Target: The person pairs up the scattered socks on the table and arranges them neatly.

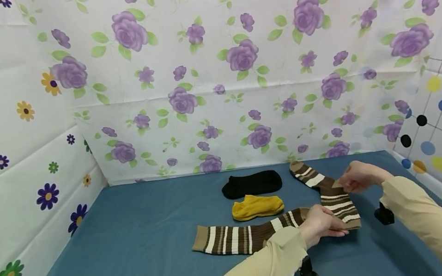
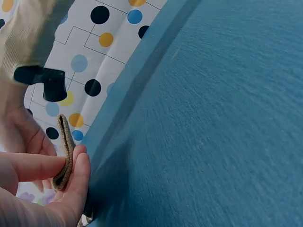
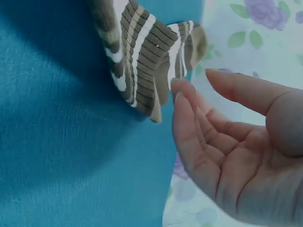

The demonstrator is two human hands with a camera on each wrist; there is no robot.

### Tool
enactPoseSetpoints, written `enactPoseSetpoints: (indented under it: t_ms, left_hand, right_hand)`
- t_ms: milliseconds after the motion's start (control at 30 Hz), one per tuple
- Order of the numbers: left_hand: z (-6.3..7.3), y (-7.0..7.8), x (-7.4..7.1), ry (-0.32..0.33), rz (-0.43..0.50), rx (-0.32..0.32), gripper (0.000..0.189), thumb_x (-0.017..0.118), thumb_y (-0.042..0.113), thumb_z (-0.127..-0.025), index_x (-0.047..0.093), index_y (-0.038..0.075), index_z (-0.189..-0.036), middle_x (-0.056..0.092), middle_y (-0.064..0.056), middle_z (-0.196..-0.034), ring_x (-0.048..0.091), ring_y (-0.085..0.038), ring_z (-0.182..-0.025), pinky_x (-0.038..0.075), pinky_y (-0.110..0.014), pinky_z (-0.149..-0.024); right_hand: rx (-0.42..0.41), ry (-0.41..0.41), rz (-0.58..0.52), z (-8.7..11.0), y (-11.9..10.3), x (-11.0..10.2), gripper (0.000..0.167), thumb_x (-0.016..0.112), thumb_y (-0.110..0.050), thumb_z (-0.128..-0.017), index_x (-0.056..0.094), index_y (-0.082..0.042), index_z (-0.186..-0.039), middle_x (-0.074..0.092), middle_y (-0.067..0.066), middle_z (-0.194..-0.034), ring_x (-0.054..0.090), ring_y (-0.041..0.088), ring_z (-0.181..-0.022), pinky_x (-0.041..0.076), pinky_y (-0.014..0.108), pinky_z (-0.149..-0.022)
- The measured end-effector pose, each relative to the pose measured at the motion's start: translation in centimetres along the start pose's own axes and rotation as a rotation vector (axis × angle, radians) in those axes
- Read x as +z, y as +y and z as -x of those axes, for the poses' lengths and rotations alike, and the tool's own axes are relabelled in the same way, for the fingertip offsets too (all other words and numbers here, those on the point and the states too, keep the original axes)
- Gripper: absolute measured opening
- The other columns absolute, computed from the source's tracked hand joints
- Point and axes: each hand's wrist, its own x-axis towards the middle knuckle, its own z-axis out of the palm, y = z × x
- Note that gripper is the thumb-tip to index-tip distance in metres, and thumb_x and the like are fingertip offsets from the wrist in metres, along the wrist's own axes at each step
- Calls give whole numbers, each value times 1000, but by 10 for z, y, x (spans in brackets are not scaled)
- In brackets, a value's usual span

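Note:
Two brown, white and tan striped socks lie on the blue table. One striped sock [image 1: 234, 239] stretches leftward, its right end partly hidden behind my left hand [image 1: 322, 223]. The other striped sock [image 1: 338, 201] bends from its toe at the back to its cuff near the front. My left hand pinches that sock's tan cuff [image 2: 66, 156] between thumb and fingers. Beside its tan heel is my right hand [image 1: 362, 176]. In the right wrist view, the thumb and the bent fingers of this hand stand apart, with no fabric between them.
Behind the striped socks lie a yellow sock [image 1: 257, 206] and a black sock [image 1: 252, 184]. The blue tabletop [image 1: 115, 254] meets a floral sheet [image 1: 219, 124] at the back. Patterned sheets rise at both sides. Each wrist carries a black camera mount [image 1: 384, 214].

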Motion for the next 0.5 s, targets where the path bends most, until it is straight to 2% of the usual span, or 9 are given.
enactPoseSetpoints:
  t_ms: [133, 200, 267, 367, 500]
  left_hand:
    - [1, -1, -1, -21, -11, -12, 21, 56, -21, -75, 46, -5, -83, 59, -22, -66, 60, -44, -75, 50, -45, -66]
    - [1, -1, -2, -32, -10, -16, 21, 55, -22, -75, 45, -6, -84, 58, -22, -67, 60, -44, -76, 49, -46, -67]
    - [1, -1, -2, -38, -10, -34, 22, 54, -22, -75, 45, -5, -86, 57, -22, -69, 60, -44, -77, 49, -46, -68]
    - [0, 1, -1, -38, 2, -63, 23, 52, -23, -75, 45, -4, -87, 54, -23, -74, 60, -44, -79, 49, -45, -69]
    - [-1, 2, -1, -36, 2, -82, 24, 51, -24, -75, 44, -4, -86, 53, -24, -77, 59, -44, -80, 48, -46, -70]
  right_hand:
    - [-104, 24, 34, -11, 4, 2, 20, 53, -3, -90, 61, 15, -85, 57, 10, -63, 48, 13, -51, 44, 31, -52]
    - [-164, 47, 108, -15, 8, 2, 21, 53, -4, -89, 61, 15, -92, 59, 11, -68, 52, 16, -55, 46, 34, -54]
    - [-197, 82, 189, -17, 12, 3, 19, 54, -4, -89, 61, 14, -91, 60, 11, -72, 54, 20, -60, 47, 37, -57]
    - [-223, 124, 300, -20, 18, 3, 17, 55, -5, -87, 62, 11, -88, 60, 9, -74, 55, 24, -65, 47, 37, -59]
    - [-206, 193, 390, -21, 22, 4, 15, 55, -4, -85, 62, 10, -86, 59, 9, -75, 55, 25, -67, 45, 36, -57]
